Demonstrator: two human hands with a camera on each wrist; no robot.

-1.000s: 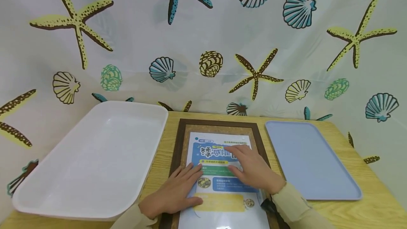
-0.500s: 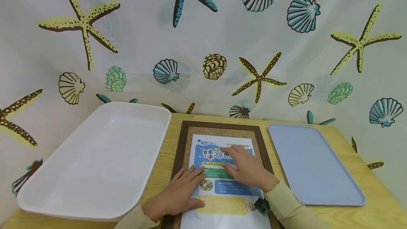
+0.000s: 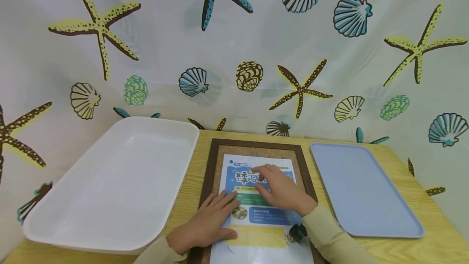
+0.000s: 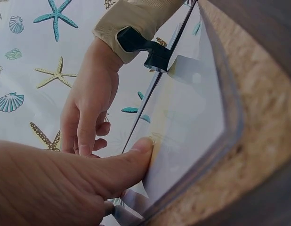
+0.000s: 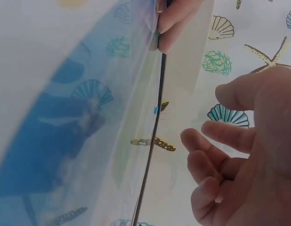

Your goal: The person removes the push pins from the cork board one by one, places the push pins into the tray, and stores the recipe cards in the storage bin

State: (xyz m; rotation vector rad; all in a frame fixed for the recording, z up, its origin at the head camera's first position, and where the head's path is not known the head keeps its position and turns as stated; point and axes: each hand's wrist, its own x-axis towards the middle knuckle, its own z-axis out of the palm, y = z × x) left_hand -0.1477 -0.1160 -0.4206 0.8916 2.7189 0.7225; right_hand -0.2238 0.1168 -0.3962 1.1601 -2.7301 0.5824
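A printed poster sheet [image 3: 256, 235] with blue, green and yellow panels lies on a brown-framed cork board [image 3: 256, 149]. My left hand [image 3: 209, 224] rests palm down on the sheet's left side, fingers spread; its thumb [image 4: 136, 153] touches the surface in the left wrist view. Over the sheet's upper right part hovers my right hand [image 3: 283, 190], fingers loosely bent with nothing between them. In the right wrist view a gap shows between the right hand [image 5: 249, 155] and the glossy sheet [image 5: 51, 136]. Part of the printed heading is hidden behind that hand.
A large white tray [image 3: 110, 182] stands left of the board, and a flat light-blue tray [image 3: 366, 190] lies to the right. Both are on a wooden table [image 3: 436, 227]. A cloth [image 3: 227, 105] printed with shells and starfish hangs behind. A black wrist camera [image 3: 298, 232] sits by the right sleeve.
My right hand has shifted slightly left across the sheet, its fingers bending a little more. The left hand has stayed in place on the sheet. The head view has shifted slightly.
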